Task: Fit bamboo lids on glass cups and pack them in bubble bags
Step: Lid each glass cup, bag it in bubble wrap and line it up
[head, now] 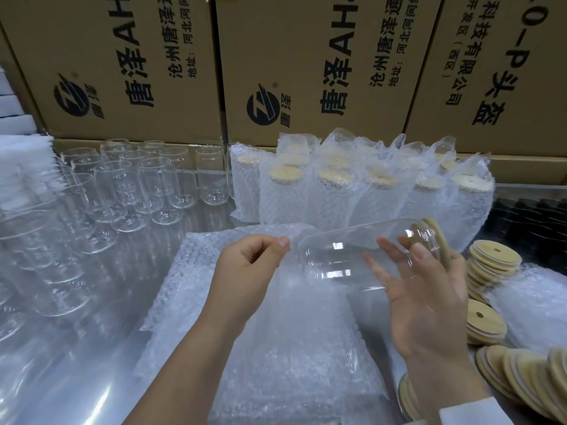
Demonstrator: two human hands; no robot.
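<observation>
Along the back of my view stand big cardboard boxes with black printing. Below them the shiny tabletop carries everything else. In the middle lies a flat stack of bubble bags. Behind it a row of packed cups stands upright, each in its bag with a bamboo top showing. To the left I see a crowd of bare glasses, upright and lidless.

My right grip has the glass cup on its side above the stack, with the fingers spread beneath it and the thumb over the neck end, so it closes round the cup only loosely. The cup's base points left, just beside the bag mouth. My left grip pinches the edge of the top bag between thumb and forefinger, holding it up off the stack. The bamboo lid sits on the cup's right end. Loose lids are piled at the right.
</observation>
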